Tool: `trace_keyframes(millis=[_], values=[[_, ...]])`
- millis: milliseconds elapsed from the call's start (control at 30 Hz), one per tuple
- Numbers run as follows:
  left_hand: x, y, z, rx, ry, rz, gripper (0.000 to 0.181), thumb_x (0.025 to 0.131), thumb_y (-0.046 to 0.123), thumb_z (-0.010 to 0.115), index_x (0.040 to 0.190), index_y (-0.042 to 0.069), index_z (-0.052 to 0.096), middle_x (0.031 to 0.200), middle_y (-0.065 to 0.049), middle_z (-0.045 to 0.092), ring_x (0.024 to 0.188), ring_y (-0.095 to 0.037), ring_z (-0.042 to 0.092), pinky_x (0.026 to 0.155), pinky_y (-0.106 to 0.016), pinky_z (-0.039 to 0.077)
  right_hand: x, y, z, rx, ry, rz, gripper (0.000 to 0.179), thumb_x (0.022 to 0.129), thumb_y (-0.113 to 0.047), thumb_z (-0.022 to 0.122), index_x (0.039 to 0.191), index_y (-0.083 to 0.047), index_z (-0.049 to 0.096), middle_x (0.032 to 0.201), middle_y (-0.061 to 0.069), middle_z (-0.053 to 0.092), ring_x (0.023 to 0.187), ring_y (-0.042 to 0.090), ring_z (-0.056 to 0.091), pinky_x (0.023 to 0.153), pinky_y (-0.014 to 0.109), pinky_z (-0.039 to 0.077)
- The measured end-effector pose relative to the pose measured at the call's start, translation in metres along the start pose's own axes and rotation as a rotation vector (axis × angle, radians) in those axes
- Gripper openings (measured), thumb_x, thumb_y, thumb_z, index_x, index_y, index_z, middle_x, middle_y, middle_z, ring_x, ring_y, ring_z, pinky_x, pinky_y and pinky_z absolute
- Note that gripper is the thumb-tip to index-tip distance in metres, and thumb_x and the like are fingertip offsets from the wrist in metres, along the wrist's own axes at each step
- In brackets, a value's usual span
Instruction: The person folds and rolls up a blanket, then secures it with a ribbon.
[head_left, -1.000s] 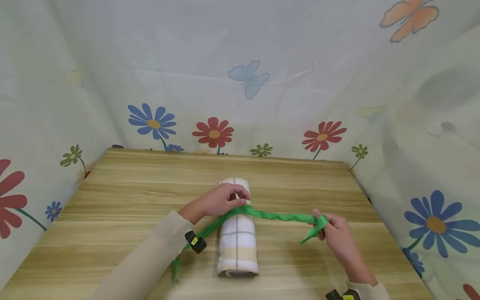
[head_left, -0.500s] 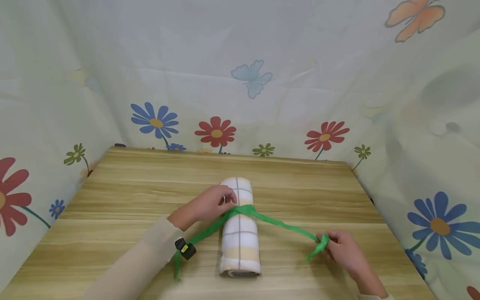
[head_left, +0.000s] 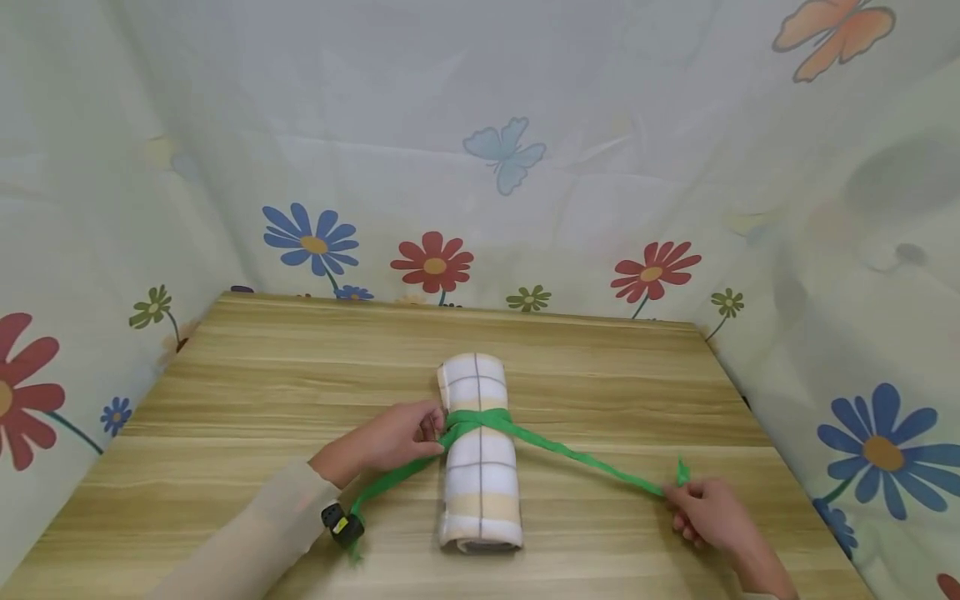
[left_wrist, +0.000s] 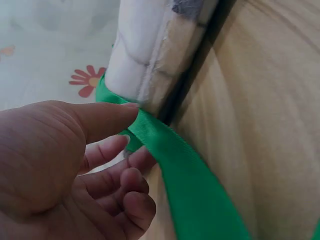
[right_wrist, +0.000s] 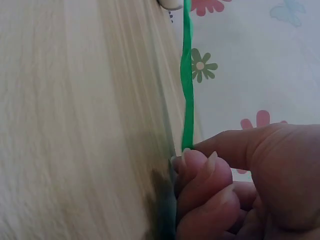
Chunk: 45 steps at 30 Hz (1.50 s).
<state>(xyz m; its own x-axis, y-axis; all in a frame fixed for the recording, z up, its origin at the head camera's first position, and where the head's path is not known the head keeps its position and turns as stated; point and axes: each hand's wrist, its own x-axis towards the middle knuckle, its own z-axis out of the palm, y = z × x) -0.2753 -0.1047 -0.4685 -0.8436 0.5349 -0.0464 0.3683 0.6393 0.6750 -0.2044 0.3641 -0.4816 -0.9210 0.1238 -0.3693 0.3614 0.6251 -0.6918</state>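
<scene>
A rolled-up cloth (head_left: 482, 487), white and cream with grey check lines, lies lengthwise on the wooden table. Around its middle runs a green ribbon (head_left: 480, 419), crossed on top, with a tail out to each side. My left hand (head_left: 393, 437) is at the roll's left side; in the left wrist view the thumb (left_wrist: 112, 120) lies over the ribbon's edge and a finger goes behind it. Off to the right, my right hand (head_left: 712, 512) pinches the other tail, which runs straight from the roll to the fingertips (right_wrist: 192, 162). A short end sticks up above that hand.
The wood-grain table (head_left: 315, 350) is bordered by a pale cloth backdrop (head_left: 360, 125) printed with flowers and butterflies. A small black camera (head_left: 342, 525) is strapped at the left wrist, overlapping the left ribbon tail in the head view.
My left hand has slid left off the top of the roll to its side. The right hand has moved right and down, drawing its ribbon tail longer, and the ribbon sits closer round the roll.
</scene>
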Motion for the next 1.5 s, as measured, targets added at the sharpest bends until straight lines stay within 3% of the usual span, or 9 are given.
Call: trace_keyframes(millis=[267,433,533,633,833,1000,1100,1267,1500], values=[[-0.001,-0.013,-0.002,-0.106,-0.021,0.015,0.021,0.096,0.006,0.070,0.110,0.005,0.056,0.092,0.000,0.061,0.087,-0.012,0.057,0.078,-0.026,0.050,0.000,-0.001,0.002,-0.100,0.004,0.004,0.039,0.097,-0.029,0.068,0.066,-0.009,0.058,0.056,0.003,0.059,0.047,0.012,0.050,0.045,0.023,0.040],[0.000,-0.019,-0.012,-0.071,-0.041,0.028,0.020,0.097,0.008,0.069,0.112,0.006,0.056,0.092,0.001,0.062,0.085,-0.011,0.056,0.077,-0.026,0.049,0.002,-0.013,-0.007,-0.240,0.031,-0.056,0.045,0.092,-0.039,0.075,0.063,-0.011,0.056,0.056,0.001,0.058,0.051,0.014,0.048,0.050,0.027,0.039],[0.001,-0.018,-0.018,-0.028,-0.059,0.025,0.019,0.097,0.006,0.067,0.114,0.006,0.058,0.093,-0.001,0.062,0.084,-0.012,0.056,0.076,-0.027,0.049,0.005,-0.033,-0.008,-0.324,0.057,-0.154,0.042,0.091,-0.049,0.074,0.076,-0.010,0.068,0.067,0.000,0.062,0.061,0.015,0.050,0.055,0.029,0.040],[0.005,-0.013,-0.024,0.016,-0.052,0.013,0.014,0.100,0.005,0.061,0.114,0.007,0.059,0.094,-0.001,0.061,0.082,-0.012,0.055,0.075,-0.027,0.048,0.010,-0.061,-0.003,-0.312,0.043,-0.303,0.038,0.092,-0.050,0.073,0.097,-0.011,0.075,0.083,0.000,0.068,0.073,0.014,0.055,0.063,0.030,0.046],[0.022,0.014,-0.029,0.097,0.023,0.053,0.006,0.101,0.012,0.064,0.105,0.011,0.067,0.091,0.002,0.063,0.080,-0.012,0.054,0.073,-0.027,0.049,0.023,-0.128,0.022,-0.228,-0.132,-0.646,0.023,0.097,-0.039,0.071,0.105,-0.018,0.076,0.094,-0.001,0.072,0.082,0.016,0.062,0.070,0.026,0.052],[0.040,0.033,-0.025,0.168,0.057,0.073,0.004,0.099,0.016,0.068,0.101,0.014,0.072,0.091,0.003,0.064,0.081,-0.011,0.055,0.076,-0.028,0.050,0.045,-0.176,0.050,-0.253,-0.278,-0.820,0.017,0.096,-0.032,0.074,0.107,-0.019,0.075,0.094,-0.005,0.068,0.082,0.017,0.060,0.071,0.027,0.053],[0.050,0.034,-0.021,0.164,0.032,0.076,0.005,0.099,0.017,0.069,0.101,0.014,0.073,0.092,0.003,0.065,0.082,-0.011,0.056,0.077,-0.028,0.051,0.059,-0.195,0.062,-0.294,-0.366,-0.860,0.021,0.095,-0.030,0.075,0.111,-0.016,0.075,0.100,-0.003,0.070,0.085,0.016,0.060,0.075,0.028,0.054],[0.059,0.032,-0.020,0.107,-0.038,0.068,0.009,0.096,0.023,0.073,0.100,0.015,0.072,0.090,0.004,0.065,0.082,-0.012,0.056,0.076,-0.028,0.050,0.073,-0.214,0.075,-0.391,-0.470,-0.854,0.026,0.092,-0.026,0.078,0.114,-0.014,0.074,0.112,0.002,0.072,0.088,0.016,0.061,0.079,0.028,0.053],[0.060,0.031,-0.025,0.010,-0.120,-0.004,0.012,0.094,0.024,0.076,0.097,0.013,0.072,0.087,0.002,0.067,0.079,-0.011,0.058,0.070,-0.025,0.050,0.083,-0.226,0.084,-0.425,-0.571,-0.795,0.025,0.087,-0.023,0.083,0.109,-0.014,0.074,0.103,0.000,0.071,0.087,0.021,0.061,0.075,0.027,0.053]])
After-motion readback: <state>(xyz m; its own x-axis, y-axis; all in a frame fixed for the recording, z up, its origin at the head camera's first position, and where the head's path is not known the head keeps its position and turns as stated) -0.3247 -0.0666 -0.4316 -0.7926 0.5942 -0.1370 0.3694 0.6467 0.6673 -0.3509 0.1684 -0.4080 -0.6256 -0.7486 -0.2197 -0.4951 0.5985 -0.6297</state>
